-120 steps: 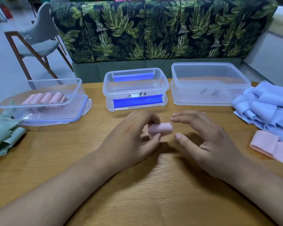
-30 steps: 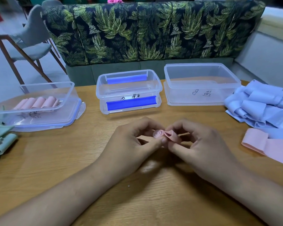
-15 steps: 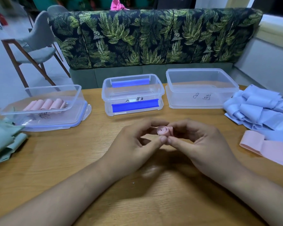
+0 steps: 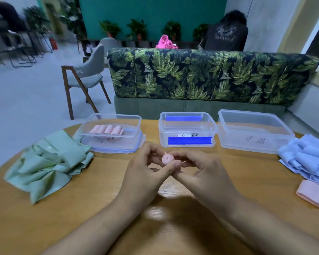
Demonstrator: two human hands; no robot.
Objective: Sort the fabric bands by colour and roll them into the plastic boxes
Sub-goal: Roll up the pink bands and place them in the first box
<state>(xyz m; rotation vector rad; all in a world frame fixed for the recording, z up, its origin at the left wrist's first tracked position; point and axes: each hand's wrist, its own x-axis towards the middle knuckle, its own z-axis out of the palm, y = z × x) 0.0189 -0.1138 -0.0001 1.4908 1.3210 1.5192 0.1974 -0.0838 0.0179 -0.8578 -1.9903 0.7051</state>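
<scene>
A small pink rolled band (image 4: 167,158) is held above the table's middle, its spiral end facing me. My left hand (image 4: 145,173) and my right hand (image 4: 201,173) both pinch it with thumbs and fingertips. Three clear plastic boxes stand in a row behind: the left box (image 4: 92,142) holds several pink rolls (image 4: 107,130), the middle box (image 4: 187,142) with blue clips and the right box (image 4: 226,140) hold no bands. A heap of green bands (image 4: 48,162) lies at the left, blue bands (image 4: 309,159) at the right, and a flat pink band (image 4: 313,194) below them.
The wooden table (image 4: 81,208) has a rounded left edge. A leaf-patterned sofa back (image 4: 210,76) stands right behind the boxes, a grey chair (image 4: 88,74) to its left. A person in a dark top (image 4: 226,34) sits far behind.
The view has tilted upward, so more of the room shows. Both hands keep pinching the pink roll; four seconds ago only the left hand held it and the right hand was open beside it.
</scene>
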